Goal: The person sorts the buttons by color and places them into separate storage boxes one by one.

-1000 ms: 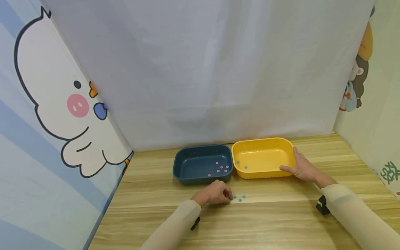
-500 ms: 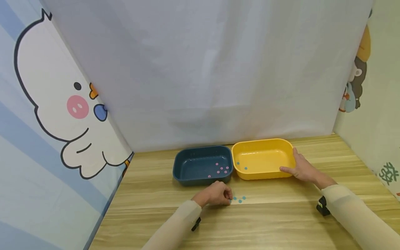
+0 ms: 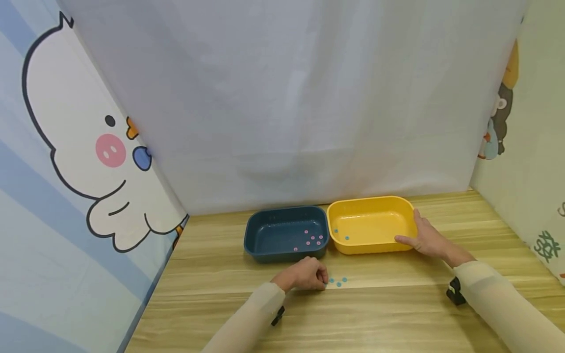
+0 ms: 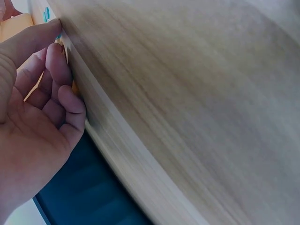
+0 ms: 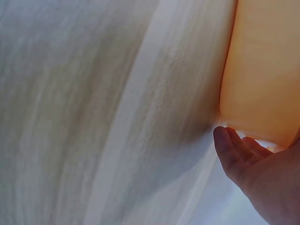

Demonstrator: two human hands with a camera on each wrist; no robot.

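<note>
Low over the table my left hand (image 3: 305, 274) has thumb and index finger together at a small round blue button (image 4: 58, 35), mostly hidden by the fingertips. Several more blue buttons (image 3: 338, 284) lie just right of those fingertips. My right hand (image 3: 429, 238) rests against the right end of a yellow tray (image 3: 365, 249), thumb at its front rim, fingers along its side. In the right wrist view, these fingers (image 5: 229, 145) lie nearly straight by the tray's wall. Two blue buttons (image 3: 347, 238) sit inside the yellow tray.
A dark blue tray (image 3: 282, 256) stands left of the yellow one, their ends side by side. It holds several pink buttons (image 3: 308, 243). Behind both trays a pale curtain (image 3: 282, 122) hangs at the back of the wooden table (image 3: 375, 314).
Both hands keep almost the same places, the left at the blue button and the right at the yellow tray. The head view shifts only slightly.
</note>
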